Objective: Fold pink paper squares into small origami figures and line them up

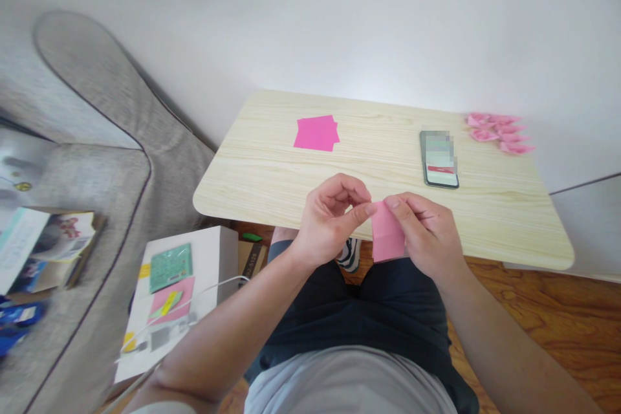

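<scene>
A folded piece of pink paper [388, 236] hangs between my two hands, above my lap at the table's front edge. My left hand [337, 210] pinches its upper left corner between thumb and forefinger. At the upper right, my right hand [427, 226] grips it with the thumb on the near face; the fingers behind are partly hidden. Farther back on the table lie a few bright pink square sheets [316, 133], slightly fanned. Several folded pink paper pieces [499, 132] are grouped at the table's far right.
A phone [440, 160] with a lit screen lies on the pale wooden table [262, 171]. Left of my legs, a white box [204, 246] carries a green packet [171, 268], pink paper and a cable. A grey sofa [169, 168] stands at the left, with a wall behind the table.
</scene>
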